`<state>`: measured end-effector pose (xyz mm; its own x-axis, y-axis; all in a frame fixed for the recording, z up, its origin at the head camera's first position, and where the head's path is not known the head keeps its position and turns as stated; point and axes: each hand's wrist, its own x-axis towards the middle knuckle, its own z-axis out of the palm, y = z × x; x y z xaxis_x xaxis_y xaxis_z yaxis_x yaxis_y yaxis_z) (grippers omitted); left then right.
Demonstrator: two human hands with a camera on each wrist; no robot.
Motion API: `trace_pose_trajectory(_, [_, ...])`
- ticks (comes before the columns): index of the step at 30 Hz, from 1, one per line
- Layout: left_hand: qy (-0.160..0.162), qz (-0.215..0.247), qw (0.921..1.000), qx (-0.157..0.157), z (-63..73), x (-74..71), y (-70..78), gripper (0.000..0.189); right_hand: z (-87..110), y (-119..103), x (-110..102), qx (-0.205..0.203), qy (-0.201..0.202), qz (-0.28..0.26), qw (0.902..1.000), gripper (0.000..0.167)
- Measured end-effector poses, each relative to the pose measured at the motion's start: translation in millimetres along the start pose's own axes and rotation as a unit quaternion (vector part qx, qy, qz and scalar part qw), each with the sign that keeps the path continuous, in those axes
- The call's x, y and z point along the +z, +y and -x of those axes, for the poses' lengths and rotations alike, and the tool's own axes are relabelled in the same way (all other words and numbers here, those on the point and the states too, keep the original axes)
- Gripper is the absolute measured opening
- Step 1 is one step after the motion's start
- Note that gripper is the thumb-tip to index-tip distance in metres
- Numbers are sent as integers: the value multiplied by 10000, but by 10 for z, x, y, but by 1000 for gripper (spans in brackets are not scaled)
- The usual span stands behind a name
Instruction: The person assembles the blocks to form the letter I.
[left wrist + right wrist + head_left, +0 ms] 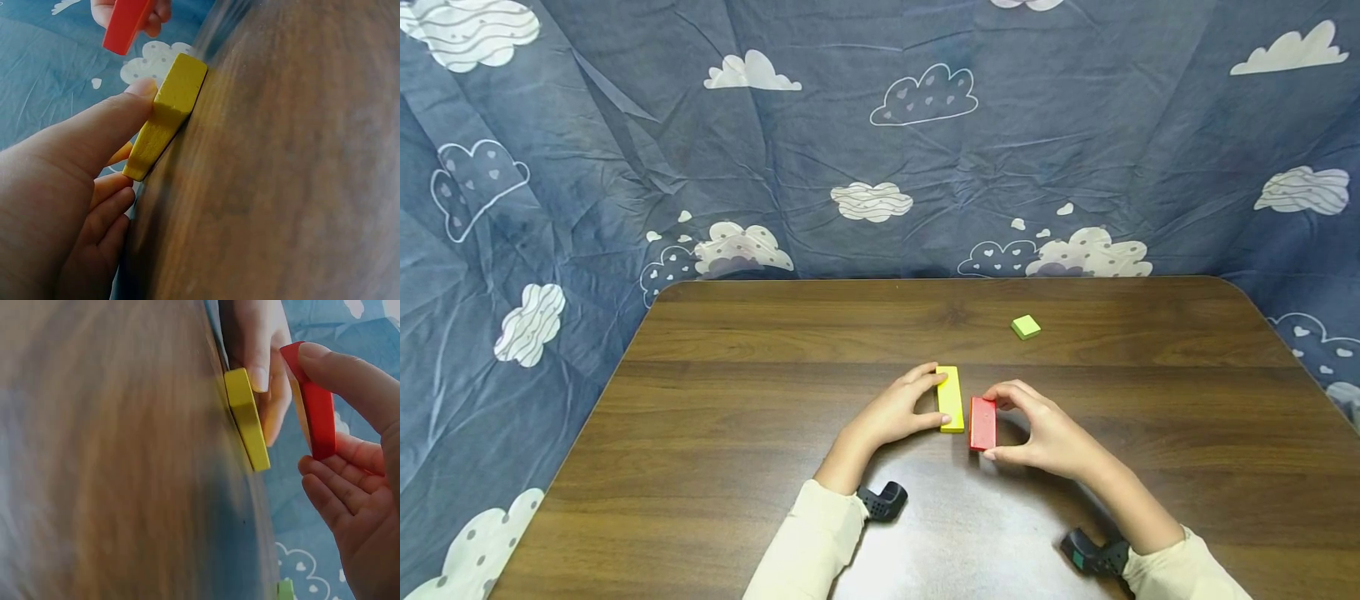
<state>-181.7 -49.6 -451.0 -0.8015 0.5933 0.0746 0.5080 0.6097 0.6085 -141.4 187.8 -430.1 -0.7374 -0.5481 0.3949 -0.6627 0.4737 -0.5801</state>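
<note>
A flat yellow wooden block (950, 400) lies on the table, pinched at its ends between the thumb and fingers of my left hand (897, 410). Just to its right, my right hand (1037, 425) grips a red block (982, 423) by its two ends. The right wrist view shows the red block (319, 415) lifted off the table, apart from the yellow block (247, 419). In the left wrist view, my thumb (106, 125) presses the near side of the yellow block (169, 115).
A small green square block (1026, 327) lies farther back on the brown wooden table (737, 333). Behind the table hangs a blue cloud-patterned cloth (820, 150). Black wrist straps (883, 502) sit at the sleeve cuffs.
</note>
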Motion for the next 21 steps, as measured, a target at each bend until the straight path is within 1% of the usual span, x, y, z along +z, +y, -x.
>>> trace_pose_trajectory(8, [-36, 23, 10000, -37, 5, -1, -1, 61, 15, -46, 70, -93, -180, -244, 9995, 60])
trace_pose_trajectory(15, [-17, 52, 10000, -36, 1, 2, 6, 61, 43, -60, 148, 42, -367, -348, 9987, 62])
trace_pose_trajectory(21, [7, 22, 10000, 11, 2, 3, 7, 61, 67, -68, 205, -69, -515, -280, 9983, 62])
